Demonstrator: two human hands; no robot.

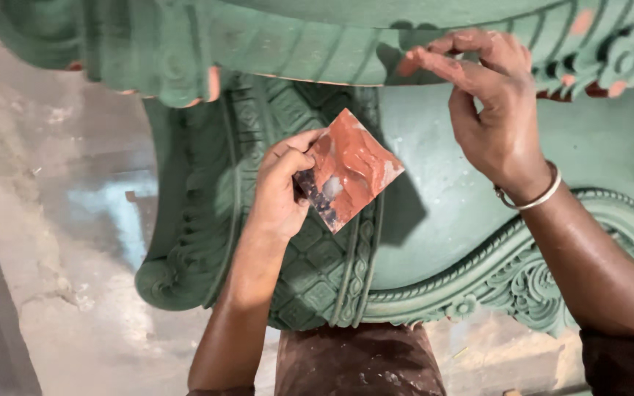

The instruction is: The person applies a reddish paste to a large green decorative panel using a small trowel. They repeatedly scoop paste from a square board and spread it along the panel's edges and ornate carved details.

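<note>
My left hand (280, 192) is closed on a small square tile (350, 169) smeared with reddish-brown putty, held in front of a green carved wooden furniture piece (434, 213). My right hand (489, 103) is raised to the upper carved edge (317, 62) of that piece. Its fingertips, coated in the same reddish putty, press against the green moulding. A metal bangle (541, 196) circles my right wrist. Several reddish filled spots (214, 82) show along the carved rim.
The green piece has floral and scroll carving (522, 290) along its lower border and a lattice-patterned leg (317, 264). Dusty grey concrete floor (60, 220) lies to the left. My brown stained trousers (357, 363) are at the bottom.
</note>
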